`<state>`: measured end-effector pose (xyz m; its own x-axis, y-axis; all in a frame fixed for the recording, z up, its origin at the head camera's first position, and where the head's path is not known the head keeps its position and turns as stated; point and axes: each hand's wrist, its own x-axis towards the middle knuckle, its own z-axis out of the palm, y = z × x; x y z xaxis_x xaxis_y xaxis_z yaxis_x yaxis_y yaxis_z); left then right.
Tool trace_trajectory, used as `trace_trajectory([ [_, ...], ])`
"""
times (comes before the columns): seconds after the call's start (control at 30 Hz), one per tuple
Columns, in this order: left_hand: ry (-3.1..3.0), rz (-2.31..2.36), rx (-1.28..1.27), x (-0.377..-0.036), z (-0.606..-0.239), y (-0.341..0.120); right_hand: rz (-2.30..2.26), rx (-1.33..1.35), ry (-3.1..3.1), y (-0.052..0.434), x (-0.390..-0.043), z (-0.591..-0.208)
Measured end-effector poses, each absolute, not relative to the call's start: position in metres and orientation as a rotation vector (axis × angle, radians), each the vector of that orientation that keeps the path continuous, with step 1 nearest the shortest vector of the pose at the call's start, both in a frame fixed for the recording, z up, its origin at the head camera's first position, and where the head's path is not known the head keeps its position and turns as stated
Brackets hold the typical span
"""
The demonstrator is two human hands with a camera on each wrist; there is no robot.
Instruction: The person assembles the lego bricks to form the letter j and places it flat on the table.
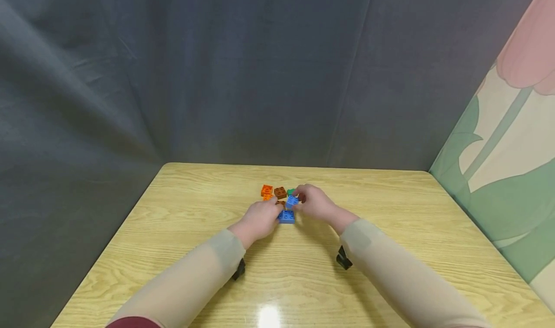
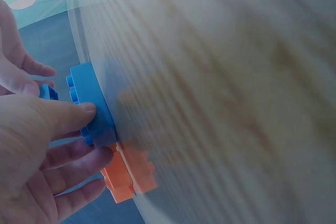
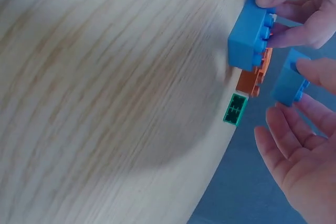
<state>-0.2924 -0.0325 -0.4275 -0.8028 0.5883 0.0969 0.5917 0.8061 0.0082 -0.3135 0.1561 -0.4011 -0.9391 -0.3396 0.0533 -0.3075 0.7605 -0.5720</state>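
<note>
A large blue brick (image 1: 286, 216) sits on the wooden table (image 1: 390, 222). My left hand (image 1: 273, 214) grips it; the left wrist view shows the thumb pressed on that brick's (image 2: 92, 109) side. Just above it my right hand (image 1: 299, 201) pinches a smaller blue brick (image 1: 292, 201). In the right wrist view the small brick (image 3: 289, 84) hangs close beside the large one (image 3: 249, 38), with a small gap between them.
Behind the hands lie an orange brick (image 1: 266, 190), a brown brick (image 1: 280, 192) and a green brick (image 1: 290, 191), close together. A grey cloth backdrop (image 1: 217, 77) rises behind the table; a patterned panel (image 1: 511, 150) stands at the right.
</note>
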Motion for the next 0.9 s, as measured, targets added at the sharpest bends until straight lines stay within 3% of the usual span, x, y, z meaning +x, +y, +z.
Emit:
trace_trajectory([
  [0.4,-2.903,-0.034,-0.933,-0.2950,-0.4308,-0.0334,-0.865,-0.664,2.817,0.1527,-0.3073,-0.4046],
  [0.9,-2.895,-0.017,-0.932,-0.2965,-0.4323,-0.0339,-0.890,-0.641,2.796,0.1510,-0.3101,-0.4080],
])
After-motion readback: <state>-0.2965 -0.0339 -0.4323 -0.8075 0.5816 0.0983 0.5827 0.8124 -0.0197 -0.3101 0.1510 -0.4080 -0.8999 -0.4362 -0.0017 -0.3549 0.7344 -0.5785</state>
